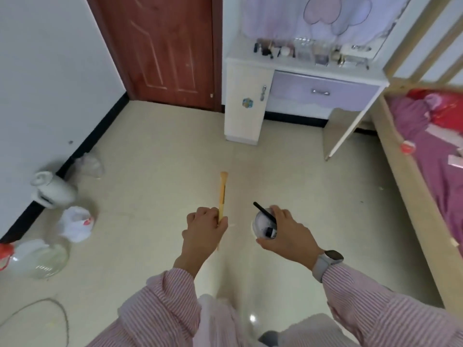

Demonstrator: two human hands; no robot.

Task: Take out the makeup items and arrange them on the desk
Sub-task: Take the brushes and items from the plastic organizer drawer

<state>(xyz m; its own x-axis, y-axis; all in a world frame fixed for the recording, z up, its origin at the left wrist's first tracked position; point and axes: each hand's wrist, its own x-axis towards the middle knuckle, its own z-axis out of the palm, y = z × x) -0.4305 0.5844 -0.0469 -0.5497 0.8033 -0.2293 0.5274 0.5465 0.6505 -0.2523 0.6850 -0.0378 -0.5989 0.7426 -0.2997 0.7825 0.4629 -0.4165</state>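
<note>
Head view: left hand has its grip clamped on a yellow brush; right hand clamps a round jar and black pencil together, all well apart from the counter. Risk: the doubled right-hand grip looks insecure, so the pencil may slide off and drop to the floor in transit.

The desk is standing ahead against the far wall, carrying a row of small items, with the door to its left and the bed to its right. Bottles and a bag are sitting on the floor along the left wall.
</note>
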